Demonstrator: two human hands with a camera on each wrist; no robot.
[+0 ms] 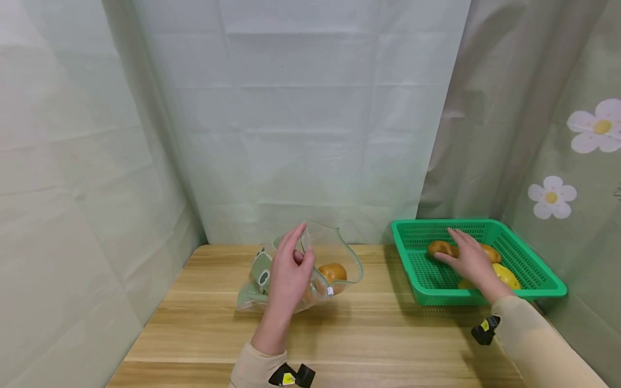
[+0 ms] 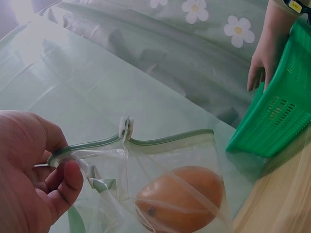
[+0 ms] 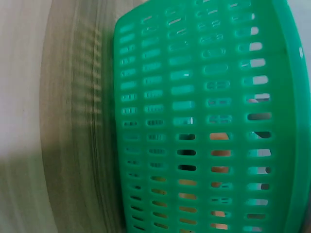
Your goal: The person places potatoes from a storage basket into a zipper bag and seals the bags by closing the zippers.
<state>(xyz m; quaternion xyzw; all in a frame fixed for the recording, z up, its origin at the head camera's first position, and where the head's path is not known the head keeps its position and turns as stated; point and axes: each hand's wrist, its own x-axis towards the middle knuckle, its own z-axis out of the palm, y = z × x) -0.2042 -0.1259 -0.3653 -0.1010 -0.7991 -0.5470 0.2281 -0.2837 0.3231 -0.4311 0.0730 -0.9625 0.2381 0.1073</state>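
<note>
My left hand (image 1: 292, 269) pinches the green-edged rim of a clear zip bag (image 2: 165, 145) between thumb and fingers, holding its mouth open to the right. Inside the bag lies an orange-brown oval fruit (image 2: 180, 199), with green printed shapes on the plastic beside it. Over the green basket (image 1: 422, 298), my right hand (image 1: 468, 260) reaches in with extended fingers, above a brown, elongated, potato-like item (image 1: 442, 248). Another brown piece (image 1: 491, 253) and a yellow one (image 1: 506, 276) lie near that hand. In the right wrist view the basket's slotted wall (image 3: 204, 107) hides the hand.
A wood-grain table (image 1: 194, 334) carries the bag at centre and the basket at right. Pale curtains (image 1: 301, 118) close off the back and sides, with white flowers (image 1: 552, 197) on the right one. A white slider (image 2: 126, 129) sits on the bag's zip.
</note>
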